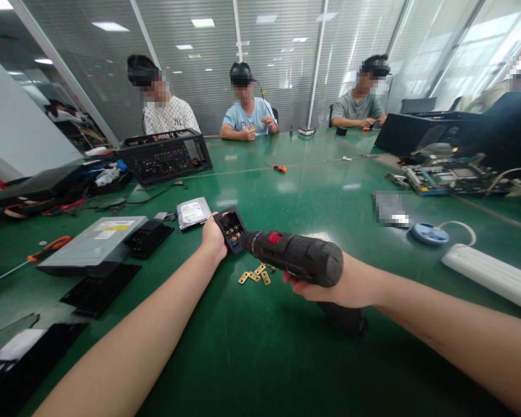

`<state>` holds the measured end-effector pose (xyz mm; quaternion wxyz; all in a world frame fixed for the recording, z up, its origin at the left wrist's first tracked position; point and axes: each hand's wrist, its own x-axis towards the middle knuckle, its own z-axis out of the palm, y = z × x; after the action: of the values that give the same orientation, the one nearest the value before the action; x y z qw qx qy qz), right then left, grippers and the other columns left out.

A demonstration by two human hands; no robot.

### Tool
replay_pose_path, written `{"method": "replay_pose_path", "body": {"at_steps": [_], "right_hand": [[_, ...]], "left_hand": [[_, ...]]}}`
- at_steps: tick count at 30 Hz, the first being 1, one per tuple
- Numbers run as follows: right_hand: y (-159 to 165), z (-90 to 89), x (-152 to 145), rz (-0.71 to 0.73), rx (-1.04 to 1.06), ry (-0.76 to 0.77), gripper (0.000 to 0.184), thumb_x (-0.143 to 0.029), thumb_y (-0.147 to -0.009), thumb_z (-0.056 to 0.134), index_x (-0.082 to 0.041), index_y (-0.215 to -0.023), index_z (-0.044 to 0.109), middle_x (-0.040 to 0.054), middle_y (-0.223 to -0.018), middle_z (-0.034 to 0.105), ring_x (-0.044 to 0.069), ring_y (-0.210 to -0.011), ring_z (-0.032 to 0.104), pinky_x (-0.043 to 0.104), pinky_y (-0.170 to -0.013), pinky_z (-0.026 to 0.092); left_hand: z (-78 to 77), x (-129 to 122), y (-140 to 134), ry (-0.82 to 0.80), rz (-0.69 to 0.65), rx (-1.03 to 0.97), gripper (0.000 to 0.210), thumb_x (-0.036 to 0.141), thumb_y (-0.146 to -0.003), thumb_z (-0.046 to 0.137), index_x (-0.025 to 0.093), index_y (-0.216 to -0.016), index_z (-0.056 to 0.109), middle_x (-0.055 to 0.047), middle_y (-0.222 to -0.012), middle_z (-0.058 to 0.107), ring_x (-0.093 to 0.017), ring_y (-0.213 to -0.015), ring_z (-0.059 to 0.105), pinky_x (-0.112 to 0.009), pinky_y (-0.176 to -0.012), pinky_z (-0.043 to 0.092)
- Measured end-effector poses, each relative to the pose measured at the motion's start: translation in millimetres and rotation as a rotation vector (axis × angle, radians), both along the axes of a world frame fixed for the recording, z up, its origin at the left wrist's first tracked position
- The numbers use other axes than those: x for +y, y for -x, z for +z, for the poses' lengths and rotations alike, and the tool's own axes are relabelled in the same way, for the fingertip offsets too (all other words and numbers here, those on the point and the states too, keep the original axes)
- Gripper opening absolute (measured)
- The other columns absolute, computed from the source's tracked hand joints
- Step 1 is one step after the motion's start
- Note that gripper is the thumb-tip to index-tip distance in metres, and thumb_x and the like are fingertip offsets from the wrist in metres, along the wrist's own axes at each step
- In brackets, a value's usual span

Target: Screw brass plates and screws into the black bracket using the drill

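blk drill (295, 255) in r hand (351, 282), l hand (213, 238) outstretched w/ blk box (230, 220)

Two hands (214, 237) (355, 281) hold a black block (229, 222) and a drill (297, 256).

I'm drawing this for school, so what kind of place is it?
Probably a workroom for computer parts: on the shiny green table sit a black boxy computer case and a flat silver hard drive, and the right hand holds a black power drill with a red button.
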<state>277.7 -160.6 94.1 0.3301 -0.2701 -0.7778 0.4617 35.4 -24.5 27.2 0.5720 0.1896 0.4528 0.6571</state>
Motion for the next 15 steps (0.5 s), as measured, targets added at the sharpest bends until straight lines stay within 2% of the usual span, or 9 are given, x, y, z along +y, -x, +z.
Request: {"method": "replay_pose_path", "body": {"at_steps": [6,15], "right_hand": [[-1.2,-1.5,-1.7,0.000,-0.021,0.048,0.024,-0.014,-0.070,0.063,-0.014,-0.095,0.063,0.0042,-0.080,0.068,0.018,-0.068,0.062,0.029,-0.061,0.051],[0.7,1.5,-0.8,-0.019,-0.017,0.038,0.025,-0.013,-0.070,0.063,-0.015,-0.094,0.061,0.0056,-0.082,0.069,0.019,-0.068,0.065,0.030,-0.061,0.053]], "left_hand": [[-2.0,1.8,1.0,-0.008,-0.021,0.007,0.014,0.028,-0.082,0.051,0.020,-0.071,0.057,-0.002,-0.057,0.060,-0.021,-0.050,0.060,-0.034,-0.053,0.055],[-6.2,4.3,4.0,-0.022,-0.022,0.024,0.010,0.026,-0.080,0.055,0.019,-0.072,0.058,-0.001,-0.057,0.059,-0.020,-0.051,0.059,-0.036,-0.061,0.057]]}}
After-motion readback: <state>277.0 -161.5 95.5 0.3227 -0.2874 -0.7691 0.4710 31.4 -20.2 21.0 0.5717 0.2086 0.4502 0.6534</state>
